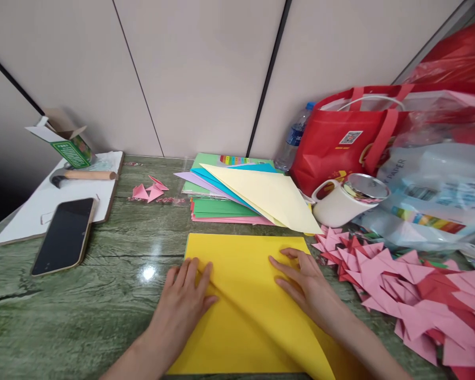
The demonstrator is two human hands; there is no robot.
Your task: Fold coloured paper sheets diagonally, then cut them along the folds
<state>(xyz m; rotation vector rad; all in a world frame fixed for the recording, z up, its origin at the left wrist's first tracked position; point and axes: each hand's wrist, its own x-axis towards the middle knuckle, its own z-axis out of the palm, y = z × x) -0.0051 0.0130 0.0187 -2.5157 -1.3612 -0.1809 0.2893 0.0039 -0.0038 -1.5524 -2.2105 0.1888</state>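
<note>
A large yellow sheet of paper (pixel 241 338) lies in front of me, with a loose diagonal bend running from near my left fingers down to the lower right. My left hand (pixel 186 298) rests on the sheet's left side, fingers spread over the bent part. Near the upper right corner, my right hand (pixel 306 279) touches the paper with its fingers apart. A sliver of green shows under the sheet's upper left edge. Just beyond it sits a pile of coloured paper, topped by a cream folded sheet (pixel 261 190).
Pink and red folded paper pieces (pixel 411 295) crowd the right side. Behind them stand a white mug (pixel 332 206), a red bag (pixel 340 137) and a water bottle (pixel 295 137). A phone (pixel 65 235), a hammer-like tool (pixel 89 175) and a green box (pixel 73 150) are at left.
</note>
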